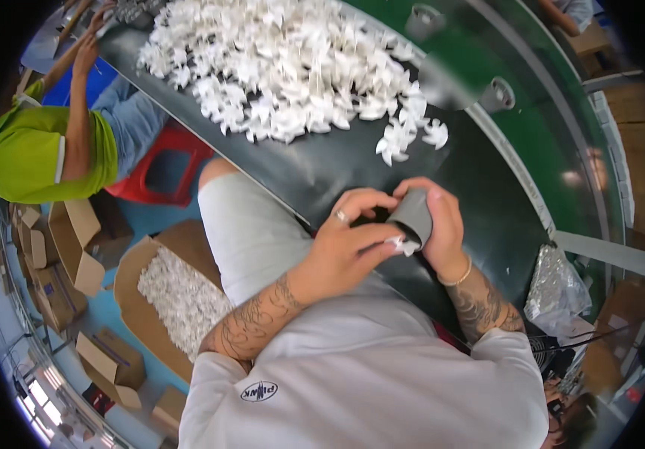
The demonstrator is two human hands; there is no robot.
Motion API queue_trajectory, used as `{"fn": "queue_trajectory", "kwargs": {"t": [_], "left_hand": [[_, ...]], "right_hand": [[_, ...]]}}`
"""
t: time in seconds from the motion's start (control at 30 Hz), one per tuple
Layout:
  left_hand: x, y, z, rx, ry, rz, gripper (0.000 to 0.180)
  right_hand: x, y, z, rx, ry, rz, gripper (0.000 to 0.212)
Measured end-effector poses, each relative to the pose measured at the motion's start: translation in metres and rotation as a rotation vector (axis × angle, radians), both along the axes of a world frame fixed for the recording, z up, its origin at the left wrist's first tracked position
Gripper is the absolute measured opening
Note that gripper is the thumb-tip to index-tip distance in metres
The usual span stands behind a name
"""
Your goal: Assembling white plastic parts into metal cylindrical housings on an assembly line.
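A grey tapered cylinder [414, 212], cup-like, sits in my right hand [448, 230], whose fingers wrap round its side. Its wide end tilts down toward me. At that end, my left hand [349, 238] pinches a small white bladed wheel [404, 245] against the rim. Part of the wheel is hidden by my fingers, so how deep it sits I cannot tell. Beyond both hands, a large heap of white bladed wheels [285, 71] covers the dark tabletop [322, 165], with a few loose ones at its near right edge.
A green conveyor belt [532, 142] curves along the right, carrying grey cylinders [497, 96]. A silvery plastic bag [558, 288] lies at the table's right end. At left are a carton of small white parts [180, 299], other cartons [75, 239], a red stool [164, 166] and a co-worker in green [46, 153].
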State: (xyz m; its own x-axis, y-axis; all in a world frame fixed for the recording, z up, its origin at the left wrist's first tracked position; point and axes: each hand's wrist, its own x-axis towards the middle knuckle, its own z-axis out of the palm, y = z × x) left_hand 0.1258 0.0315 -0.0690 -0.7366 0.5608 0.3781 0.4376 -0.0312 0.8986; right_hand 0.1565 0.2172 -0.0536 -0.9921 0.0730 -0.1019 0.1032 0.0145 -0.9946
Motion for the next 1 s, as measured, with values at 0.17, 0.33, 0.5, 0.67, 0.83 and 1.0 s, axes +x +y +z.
{"fn": "queue_trajectory", "kwargs": {"t": [0.17,0.33,0.5,0.67,0.83,1.0], "left_hand": [[0.008,0.009,-0.007,-0.021,-0.044,0.163,0.021],[0.017,0.015,-0.011,0.03,-0.129,0.243,0.02],[0.014,0.015,-0.017,0.102,-0.222,0.177,0.02],[0.009,0.013,-0.009,0.118,-0.427,0.132,0.022],[0.0,0.005,-0.001,0.091,-0.552,0.124,0.025],[-0.004,0.001,-0.002,0.05,-0.58,0.032,0.031]], "right_hand": [[-0.007,0.0,-0.002,0.01,-0.052,0.084,0.056],[-0.003,0.003,-0.004,-0.023,-0.076,0.083,0.057],[-0.002,0.006,-0.002,-0.016,-0.132,0.076,0.053],[0.001,0.003,-0.002,0.117,-0.098,0.073,0.049],[0.0,-0.001,-0.001,0.262,0.013,0.133,0.049],[0.001,-0.007,0.0,0.184,-0.052,0.116,0.05]]}}
